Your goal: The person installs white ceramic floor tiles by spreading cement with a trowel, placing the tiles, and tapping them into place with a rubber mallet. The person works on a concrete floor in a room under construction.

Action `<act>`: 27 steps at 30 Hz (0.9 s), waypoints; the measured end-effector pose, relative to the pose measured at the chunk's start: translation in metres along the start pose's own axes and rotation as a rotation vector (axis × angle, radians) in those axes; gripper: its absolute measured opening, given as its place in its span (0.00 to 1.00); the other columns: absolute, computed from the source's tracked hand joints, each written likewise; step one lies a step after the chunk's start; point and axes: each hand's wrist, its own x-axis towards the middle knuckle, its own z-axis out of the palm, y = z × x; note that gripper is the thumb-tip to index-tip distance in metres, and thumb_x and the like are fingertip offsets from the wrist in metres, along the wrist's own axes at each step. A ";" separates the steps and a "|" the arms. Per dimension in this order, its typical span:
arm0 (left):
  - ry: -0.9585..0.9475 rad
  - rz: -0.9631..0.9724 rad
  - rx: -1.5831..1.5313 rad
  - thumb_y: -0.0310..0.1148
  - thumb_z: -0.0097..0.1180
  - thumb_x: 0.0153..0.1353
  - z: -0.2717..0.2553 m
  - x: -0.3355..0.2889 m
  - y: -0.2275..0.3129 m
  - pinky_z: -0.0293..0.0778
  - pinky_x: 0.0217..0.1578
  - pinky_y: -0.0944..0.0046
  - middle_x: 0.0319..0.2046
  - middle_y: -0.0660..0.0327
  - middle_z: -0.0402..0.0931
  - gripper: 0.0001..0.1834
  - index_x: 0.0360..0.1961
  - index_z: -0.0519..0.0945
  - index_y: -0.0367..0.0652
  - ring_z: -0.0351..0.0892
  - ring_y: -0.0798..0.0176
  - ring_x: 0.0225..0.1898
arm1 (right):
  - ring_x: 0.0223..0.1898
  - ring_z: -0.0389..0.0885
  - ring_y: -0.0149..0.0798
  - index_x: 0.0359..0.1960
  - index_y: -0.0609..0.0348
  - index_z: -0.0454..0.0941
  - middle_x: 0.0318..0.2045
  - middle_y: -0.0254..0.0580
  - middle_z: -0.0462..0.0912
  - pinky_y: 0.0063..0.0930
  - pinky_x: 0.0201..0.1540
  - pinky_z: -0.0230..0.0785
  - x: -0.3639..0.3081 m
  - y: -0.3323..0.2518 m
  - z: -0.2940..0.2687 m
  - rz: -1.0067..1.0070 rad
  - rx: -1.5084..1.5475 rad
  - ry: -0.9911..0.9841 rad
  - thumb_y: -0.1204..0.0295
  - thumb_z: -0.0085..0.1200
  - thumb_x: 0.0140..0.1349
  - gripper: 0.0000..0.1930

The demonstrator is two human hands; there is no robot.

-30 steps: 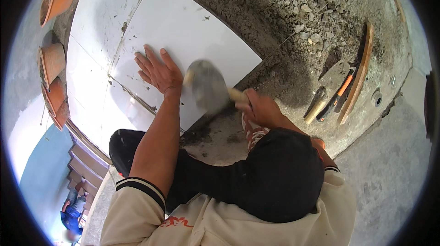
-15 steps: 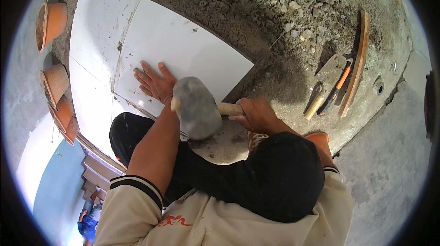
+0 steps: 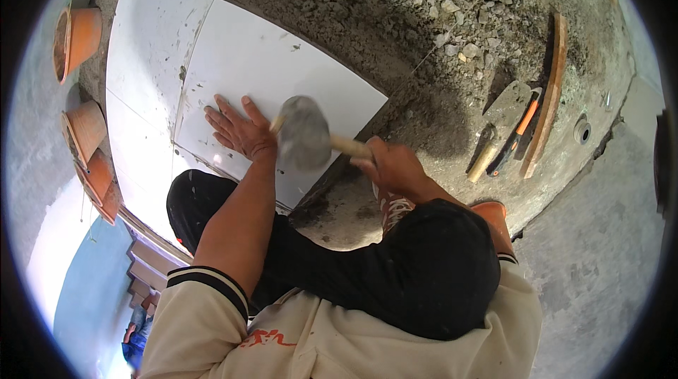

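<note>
A large white floor tile point(image 3: 318, 89) lies at the edge of the grey mortar bed. Flat on its left part rests my left hand point(image 3: 244, 127), fingers spread. My right hand point(image 3: 392, 167) is wrapped round the wooden handle of a grey-headed mallet point(image 3: 304, 133). The mallet head is slightly blurred and appears over the tile's near part, close beside my left wrist. Whether the head touches the tile I cannot tell. Other white tiles point(image 3: 152, 47) adjoin this one on the left, with grey smudges along the joint.
To the right lie a trowel point(image 3: 505, 107), a tool with an orange-and-black handle point(image 3: 526, 118) and a wooden strip point(image 3: 552, 97). Gravel point(image 3: 452, 8) covers the far mortar. A pipe opening point(image 3: 583, 132) sits in the right floor. Orange buckets point(image 3: 85, 41) stand at left; a person in blue point(image 3: 135, 340) is lower left.
The mallet head has moved up and away from my knees, appearing smaller now, and my right hand has shifted slightly with it. My left hand stays flat on the tile.
</note>
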 end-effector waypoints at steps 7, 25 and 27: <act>0.004 0.006 -0.024 0.60 0.41 0.78 -0.002 -0.005 0.010 0.34 0.81 0.41 0.83 0.46 0.46 0.40 0.82 0.57 0.50 0.38 0.46 0.84 | 0.30 0.87 0.63 0.42 0.56 0.74 0.28 0.55 0.84 0.55 0.31 0.77 -0.003 0.011 -0.003 -0.109 -0.010 0.065 0.45 0.64 0.67 0.26; -0.019 0.032 -0.001 0.60 0.42 0.77 -0.013 0.003 0.001 0.31 0.80 0.37 0.84 0.46 0.43 0.41 0.83 0.56 0.51 0.36 0.45 0.85 | 0.35 0.86 0.67 0.44 0.62 0.79 0.31 0.58 0.86 0.53 0.36 0.78 0.017 0.041 0.019 -0.148 0.206 0.029 0.60 0.66 0.64 0.18; -0.013 0.016 0.015 0.59 0.42 0.77 -0.017 0.001 -0.005 0.31 0.80 0.36 0.83 0.45 0.43 0.41 0.83 0.57 0.50 0.37 0.45 0.85 | 0.35 0.86 0.68 0.45 0.64 0.77 0.31 0.59 0.86 0.52 0.34 0.77 0.033 0.011 0.010 0.010 0.043 -0.023 0.61 0.66 0.62 0.20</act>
